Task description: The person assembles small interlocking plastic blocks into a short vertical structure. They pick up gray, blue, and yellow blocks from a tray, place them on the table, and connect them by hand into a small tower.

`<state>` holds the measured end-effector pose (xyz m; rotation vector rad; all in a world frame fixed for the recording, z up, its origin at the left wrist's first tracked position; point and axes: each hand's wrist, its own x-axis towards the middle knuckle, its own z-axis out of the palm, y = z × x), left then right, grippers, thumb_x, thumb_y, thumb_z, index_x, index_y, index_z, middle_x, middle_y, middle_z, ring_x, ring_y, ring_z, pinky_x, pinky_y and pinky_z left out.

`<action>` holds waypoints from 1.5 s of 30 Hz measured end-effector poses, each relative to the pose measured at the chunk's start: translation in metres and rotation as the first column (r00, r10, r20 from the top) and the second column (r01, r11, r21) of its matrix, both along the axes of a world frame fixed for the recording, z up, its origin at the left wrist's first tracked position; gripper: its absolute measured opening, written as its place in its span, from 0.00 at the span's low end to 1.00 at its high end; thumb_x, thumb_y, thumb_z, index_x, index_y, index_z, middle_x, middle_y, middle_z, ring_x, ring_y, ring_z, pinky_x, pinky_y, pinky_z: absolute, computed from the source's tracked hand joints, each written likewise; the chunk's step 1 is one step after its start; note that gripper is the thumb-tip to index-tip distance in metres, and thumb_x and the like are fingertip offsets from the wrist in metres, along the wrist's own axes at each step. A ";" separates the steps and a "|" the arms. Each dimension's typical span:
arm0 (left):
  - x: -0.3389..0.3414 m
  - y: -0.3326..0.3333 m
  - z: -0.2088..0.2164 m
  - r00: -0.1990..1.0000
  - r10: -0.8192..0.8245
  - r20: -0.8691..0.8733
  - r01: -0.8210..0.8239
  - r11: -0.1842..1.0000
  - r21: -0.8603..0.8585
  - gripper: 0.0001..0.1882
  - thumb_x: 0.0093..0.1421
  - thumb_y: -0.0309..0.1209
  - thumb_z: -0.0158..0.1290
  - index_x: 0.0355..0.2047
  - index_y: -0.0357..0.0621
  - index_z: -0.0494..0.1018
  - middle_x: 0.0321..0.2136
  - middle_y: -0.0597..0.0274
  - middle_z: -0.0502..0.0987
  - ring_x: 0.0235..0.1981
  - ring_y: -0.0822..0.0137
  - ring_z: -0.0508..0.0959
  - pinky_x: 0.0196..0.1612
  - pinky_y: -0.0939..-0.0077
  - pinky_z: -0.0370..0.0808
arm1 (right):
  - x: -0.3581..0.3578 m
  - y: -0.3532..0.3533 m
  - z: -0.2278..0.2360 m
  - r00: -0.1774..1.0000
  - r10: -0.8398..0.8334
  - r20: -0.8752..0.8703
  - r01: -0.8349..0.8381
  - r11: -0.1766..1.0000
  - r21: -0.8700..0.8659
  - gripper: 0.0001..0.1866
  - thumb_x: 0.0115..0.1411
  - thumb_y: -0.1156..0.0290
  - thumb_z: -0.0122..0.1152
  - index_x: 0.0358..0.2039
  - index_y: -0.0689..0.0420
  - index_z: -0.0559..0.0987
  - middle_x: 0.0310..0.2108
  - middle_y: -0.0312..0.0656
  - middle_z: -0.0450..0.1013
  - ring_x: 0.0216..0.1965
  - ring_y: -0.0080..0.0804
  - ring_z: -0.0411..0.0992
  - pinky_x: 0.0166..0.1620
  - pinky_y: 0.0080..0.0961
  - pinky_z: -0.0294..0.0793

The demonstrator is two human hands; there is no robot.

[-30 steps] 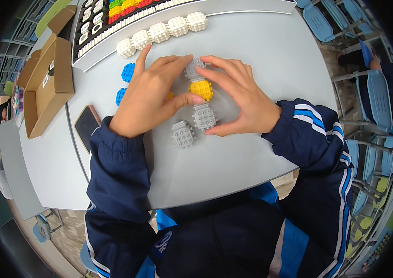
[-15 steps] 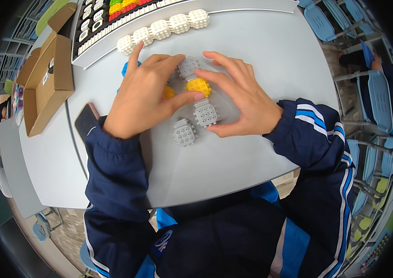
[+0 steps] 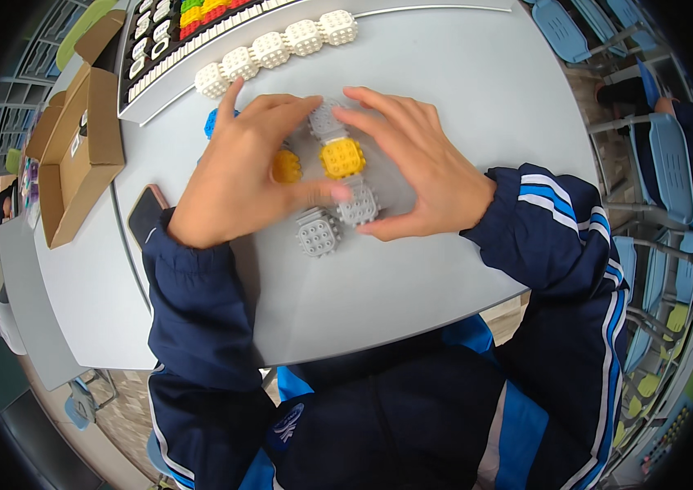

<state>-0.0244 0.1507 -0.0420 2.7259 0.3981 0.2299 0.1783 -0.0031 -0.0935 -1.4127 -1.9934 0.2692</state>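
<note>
In the middle of the table, a row of studded building blocks lies between my hands: a grey block (image 3: 328, 122) at the far end, a yellow block (image 3: 342, 158), then a nearer grey block (image 3: 357, 206). My left hand (image 3: 236, 167) curves over its left side, index fingertip at the far grey block and blurred thumb on the nearer one. Across the right side, my right hand (image 3: 428, 167) spans the row, fingers by the far block and thumb against the nearer one. A separate-looking grey block (image 3: 317, 233) sits close by. Orange-yellow (image 3: 286, 167) and blue (image 3: 212, 122) blocks are partly hidden by my left hand.
A chain of white studded blocks (image 3: 271, 50) lies in front of a tray (image 3: 199, 77) of sorted pieces. At the left stand an open cardboard box (image 3: 89, 155) and a phone (image 3: 147, 211). Blue chairs (image 3: 673, 163) line the right; a person sits there.
My left thumb has slid from the yellow block toward me onto the nearer grey block, uncovering more yellow. The blocks and table appear shifted slightly left in the view.
</note>
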 end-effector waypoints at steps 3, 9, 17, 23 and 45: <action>0.001 -0.008 -0.001 0.997 -0.075 -0.008 0.075 0.997 -0.017 0.61 0.31 0.54 0.78 0.65 0.38 0.66 0.57 0.48 0.74 0.63 0.50 0.70 0.74 0.39 0.40 | 0.001 0.003 -0.003 0.999 0.017 -0.038 -0.018 1.000 -0.022 0.65 0.40 0.48 0.82 0.71 0.62 0.55 0.67 0.56 0.57 0.68 0.51 0.57 0.67 0.50 0.50; 0.002 -0.017 0.001 0.995 -0.073 -0.060 0.075 0.997 0.025 0.69 0.27 0.53 0.79 0.68 0.38 0.61 0.60 0.48 0.72 0.66 0.49 0.67 0.73 0.36 0.39 | 0.002 0.004 -0.002 1.000 0.003 -0.007 -0.004 0.993 -0.121 0.73 0.32 0.49 0.85 0.73 0.61 0.51 0.68 0.55 0.58 0.70 0.51 0.56 0.72 0.53 0.42; 0.008 -0.021 -0.004 0.997 -0.074 0.024 0.073 0.996 0.041 0.65 0.23 0.50 0.77 0.65 0.35 0.67 0.54 0.46 0.76 0.61 0.48 0.73 0.74 0.37 0.40 | 0.006 0.004 -0.002 1.000 0.018 -0.018 -0.019 0.996 -0.084 0.69 0.28 0.53 0.85 0.69 0.62 0.56 0.60 0.53 0.63 0.64 0.52 0.61 0.72 0.59 0.40; 0.011 -0.021 -0.009 0.990 -0.092 0.104 0.084 0.993 0.080 0.62 0.20 0.55 0.74 0.57 0.28 0.74 0.46 0.44 0.80 0.54 0.50 0.78 0.74 0.38 0.40 | 0.006 0.009 -0.006 0.996 0.076 -0.050 -0.077 0.997 -0.011 0.66 0.26 0.56 0.84 0.66 0.64 0.59 0.55 0.54 0.65 0.60 0.53 0.63 0.72 0.60 0.44; 0.012 -0.035 -0.006 0.999 0.026 -0.044 -0.027 1.000 -0.013 0.71 0.27 0.50 0.79 0.69 0.34 0.57 0.63 0.41 0.66 0.68 0.47 0.62 0.72 0.30 0.30 | 0.009 0.004 -0.001 0.998 0.013 0.055 -0.005 0.990 -0.140 0.78 0.32 0.46 0.85 0.73 0.64 0.44 0.65 0.58 0.56 0.70 0.56 0.52 0.73 0.63 0.31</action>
